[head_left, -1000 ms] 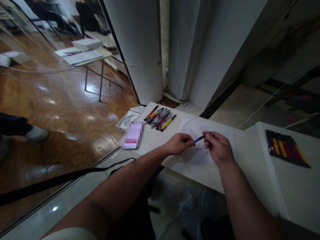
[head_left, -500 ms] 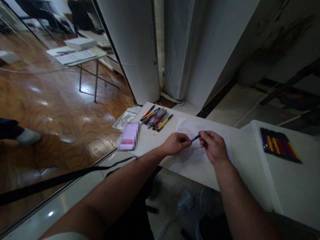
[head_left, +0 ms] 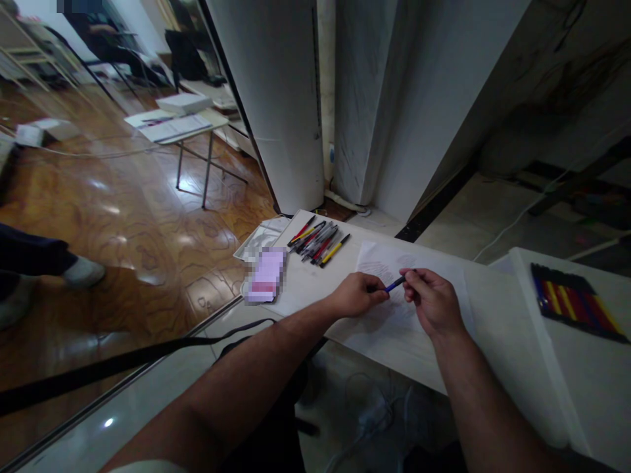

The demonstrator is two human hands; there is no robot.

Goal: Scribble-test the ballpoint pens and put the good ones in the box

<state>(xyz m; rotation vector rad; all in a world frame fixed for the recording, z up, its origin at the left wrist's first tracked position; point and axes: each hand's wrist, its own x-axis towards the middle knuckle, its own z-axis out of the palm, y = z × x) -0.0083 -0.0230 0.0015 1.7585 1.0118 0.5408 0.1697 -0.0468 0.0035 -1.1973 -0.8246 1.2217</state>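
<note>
A blue pen (head_left: pixel 394 284) with a black end is held between my two hands over a sheet of paper (head_left: pixel 367 253) with scribbled marks. My left hand (head_left: pixel 359 295) pinches its blue end. The fingers of my right hand (head_left: pixel 434 299) close around the black end. To the left on the narrow white table (head_left: pixel 409 361) lies a loose pile of pens (head_left: pixel 318 242) in red, yellow, black and clear. A phone-like thing, blurred out (head_left: pixel 267 276), rests at the table's left edge.
On a white surface at the right, a row of coloured pens (head_left: pixel 576 299) lies side by side. Cables (head_left: pixel 365 433) run below the table. A folding table (head_left: pixel 172 131) stands on the wooden floor, and another person's legs (head_left: pixel 34 256) show at the left.
The whole view has shifted, so the table and hands appear slightly farther right and lower. Both hands keep their hold on the pen. More of the other person's legs shows.
</note>
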